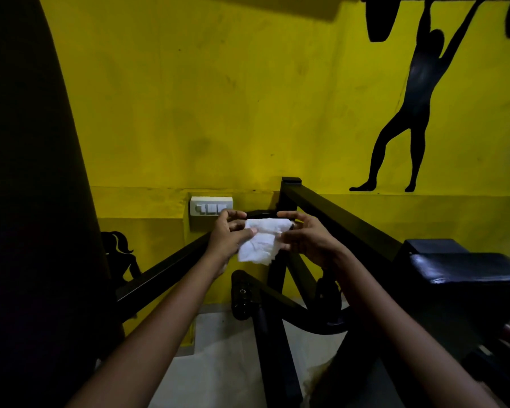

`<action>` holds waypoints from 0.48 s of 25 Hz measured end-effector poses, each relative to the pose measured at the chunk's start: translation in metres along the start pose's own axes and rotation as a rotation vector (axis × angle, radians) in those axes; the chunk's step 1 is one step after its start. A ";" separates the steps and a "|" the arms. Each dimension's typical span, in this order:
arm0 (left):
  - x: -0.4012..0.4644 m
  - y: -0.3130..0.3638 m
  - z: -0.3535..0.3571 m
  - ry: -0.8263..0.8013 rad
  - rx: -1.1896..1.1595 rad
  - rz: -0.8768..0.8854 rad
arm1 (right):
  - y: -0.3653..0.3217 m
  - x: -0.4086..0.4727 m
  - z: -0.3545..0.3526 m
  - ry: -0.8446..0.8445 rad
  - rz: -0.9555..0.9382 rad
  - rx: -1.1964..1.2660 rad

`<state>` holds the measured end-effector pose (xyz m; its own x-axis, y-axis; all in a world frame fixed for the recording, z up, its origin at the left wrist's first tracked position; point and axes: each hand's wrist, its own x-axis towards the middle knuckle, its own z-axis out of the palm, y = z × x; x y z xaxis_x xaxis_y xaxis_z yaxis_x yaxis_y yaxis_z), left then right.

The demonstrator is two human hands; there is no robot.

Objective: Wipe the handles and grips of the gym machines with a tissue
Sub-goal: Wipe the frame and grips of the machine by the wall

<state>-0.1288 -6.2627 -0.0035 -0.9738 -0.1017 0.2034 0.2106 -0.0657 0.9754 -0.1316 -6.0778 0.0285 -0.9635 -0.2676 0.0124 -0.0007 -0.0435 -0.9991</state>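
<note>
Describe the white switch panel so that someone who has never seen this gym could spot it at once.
Start at the yellow wall and drop to the ledge line running across it. Just under that line, left of the black machine frame, sits the switch panel, partly behind the left hand gripping the tissue. It is the only white box fixed to the wall; the tissue is crumpled and hand-held.

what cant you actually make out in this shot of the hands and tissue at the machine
- Head view: the black bar behind the crumpled white tissue is mostly covered by the tissue, the left hand and the right hand; whether the tissue touches it is unclear.
- White wall switch panel: its right end is hidden by the left fingers.
- Black padded seat: cut off by the right edge.
</note>
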 end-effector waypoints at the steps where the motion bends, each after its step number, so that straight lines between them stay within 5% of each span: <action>1: 0.001 -0.001 -0.001 0.000 -0.061 -0.008 | 0.000 0.001 0.000 0.014 -0.073 0.016; 7: 0.000 0.007 -0.009 -0.049 -0.188 0.084 | -0.009 -0.006 0.004 -0.212 -0.254 0.156; 12: 0.000 0.009 -0.010 -0.106 -0.252 0.051 | -0.005 0.000 0.011 -0.037 -0.104 0.033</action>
<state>-0.1255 -6.2736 0.0046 -0.9622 -0.0073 0.2721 0.2610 -0.3091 0.9145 -0.1283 -6.0880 0.0338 -0.9481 -0.2954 0.1181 -0.0908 -0.1045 -0.9904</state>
